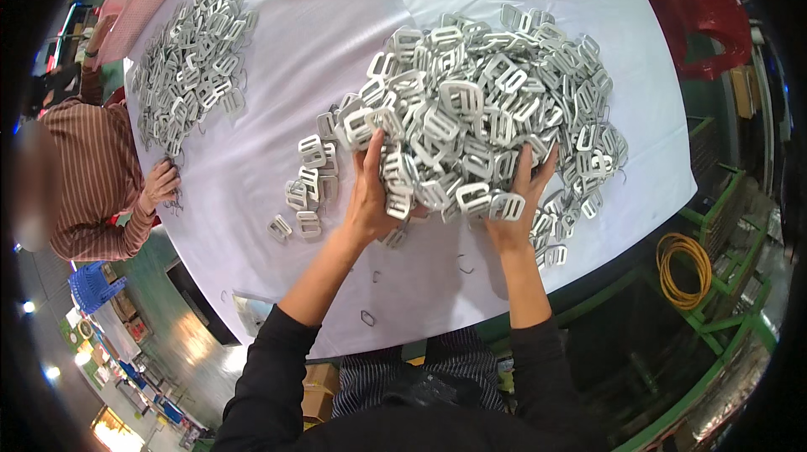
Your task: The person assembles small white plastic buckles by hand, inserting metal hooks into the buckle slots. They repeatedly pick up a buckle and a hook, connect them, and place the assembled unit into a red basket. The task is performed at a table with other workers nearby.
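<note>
A big heap of silvery metal slide buckles covers the middle and right of the white-clothed table. My left hand cups the heap's near left side, thumb up against the buckles. Opposite it, my right hand cups the near right side, fingers spread upward among them. A mass of buckles is gathered between both palms; the buckles hide some of my fingers. Left of my left hand lie several loose buckles. Thin wire loops are scattered on the cloth near me.
At the left, another person's hand rests at the table edge beside a second buckle pile. A pink basket stands behind that pile. A red plastic chair is at the far right, and a coiled orange hose hangs on green framing.
</note>
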### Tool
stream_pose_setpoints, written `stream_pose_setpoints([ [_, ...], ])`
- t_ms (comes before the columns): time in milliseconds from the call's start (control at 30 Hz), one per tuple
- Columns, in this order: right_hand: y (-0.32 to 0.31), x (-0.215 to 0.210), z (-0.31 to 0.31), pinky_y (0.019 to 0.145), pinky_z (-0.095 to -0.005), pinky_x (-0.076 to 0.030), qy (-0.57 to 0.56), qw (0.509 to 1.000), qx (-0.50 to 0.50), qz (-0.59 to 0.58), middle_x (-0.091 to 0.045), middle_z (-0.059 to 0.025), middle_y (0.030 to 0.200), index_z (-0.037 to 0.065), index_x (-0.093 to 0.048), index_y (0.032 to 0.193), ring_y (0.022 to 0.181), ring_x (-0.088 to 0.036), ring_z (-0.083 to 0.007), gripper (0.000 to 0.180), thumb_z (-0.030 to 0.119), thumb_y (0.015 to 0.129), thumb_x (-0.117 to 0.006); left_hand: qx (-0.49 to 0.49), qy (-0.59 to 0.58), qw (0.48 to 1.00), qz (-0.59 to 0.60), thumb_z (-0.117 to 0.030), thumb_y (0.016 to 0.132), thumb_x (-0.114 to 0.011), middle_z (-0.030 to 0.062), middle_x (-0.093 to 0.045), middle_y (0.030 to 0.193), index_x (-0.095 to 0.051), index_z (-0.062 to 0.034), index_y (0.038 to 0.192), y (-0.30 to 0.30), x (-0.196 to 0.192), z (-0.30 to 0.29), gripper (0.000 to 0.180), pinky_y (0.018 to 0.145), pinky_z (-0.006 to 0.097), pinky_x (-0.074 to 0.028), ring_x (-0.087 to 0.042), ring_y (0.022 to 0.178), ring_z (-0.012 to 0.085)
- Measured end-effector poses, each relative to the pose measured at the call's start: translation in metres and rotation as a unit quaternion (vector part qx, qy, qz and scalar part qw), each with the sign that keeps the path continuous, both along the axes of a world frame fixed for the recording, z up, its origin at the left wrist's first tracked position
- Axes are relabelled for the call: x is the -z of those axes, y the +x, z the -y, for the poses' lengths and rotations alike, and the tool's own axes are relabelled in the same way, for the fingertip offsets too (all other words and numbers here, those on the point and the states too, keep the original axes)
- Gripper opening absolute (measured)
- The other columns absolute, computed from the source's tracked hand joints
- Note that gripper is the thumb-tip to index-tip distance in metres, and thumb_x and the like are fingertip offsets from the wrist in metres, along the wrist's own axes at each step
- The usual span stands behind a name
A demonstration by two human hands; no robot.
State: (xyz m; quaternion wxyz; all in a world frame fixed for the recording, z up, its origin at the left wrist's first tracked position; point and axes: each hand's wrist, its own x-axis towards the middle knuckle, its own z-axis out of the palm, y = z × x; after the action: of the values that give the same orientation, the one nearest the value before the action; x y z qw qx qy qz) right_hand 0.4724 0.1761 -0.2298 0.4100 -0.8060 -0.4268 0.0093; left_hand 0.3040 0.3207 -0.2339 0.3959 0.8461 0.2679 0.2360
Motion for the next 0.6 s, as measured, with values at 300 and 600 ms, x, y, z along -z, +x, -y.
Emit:
stream_pose_setpoints([
  [300, 0.057, 0.005, -0.055, 0.102, -0.0524, -0.022, -0.010, 0.998, -0.004, 0.057, -0.007, -0.0344, 0.138, 0.012, -0.018, 0.141, 0.125, -0.017, -0.0517, 0.096, 0.021, 0.064, -0.074, -0.020, -0.018, 0.999, -0.019, -0.030, 0.054, -0.084, 0.0257, -0.029, 0.134, -0.007, -0.0080, 0.141, 0.062, -0.017, -0.054, 0.117, 0.104, 0.047, -0.024, -0.025, 0.125, 0.0418],
  [600, 0.080, -0.110, -0.064, 0.091, -0.0434, -0.042, -0.448, 0.891, -0.061, 0.027, -0.033, -0.0294, 0.132, 0.023, -0.025, 0.139, 0.116, -0.044, -0.0405, 0.090, 0.011, 0.064, -0.074, -0.100, -0.095, 0.974, -0.182, -0.014, 0.069, -0.071, 0.0250, -0.029, 0.137, -0.024, -0.0100, 0.138, 0.012, -0.092, -0.041, 0.083, 0.105, 0.038, -0.026, -0.027, 0.130, 0.0356],
])
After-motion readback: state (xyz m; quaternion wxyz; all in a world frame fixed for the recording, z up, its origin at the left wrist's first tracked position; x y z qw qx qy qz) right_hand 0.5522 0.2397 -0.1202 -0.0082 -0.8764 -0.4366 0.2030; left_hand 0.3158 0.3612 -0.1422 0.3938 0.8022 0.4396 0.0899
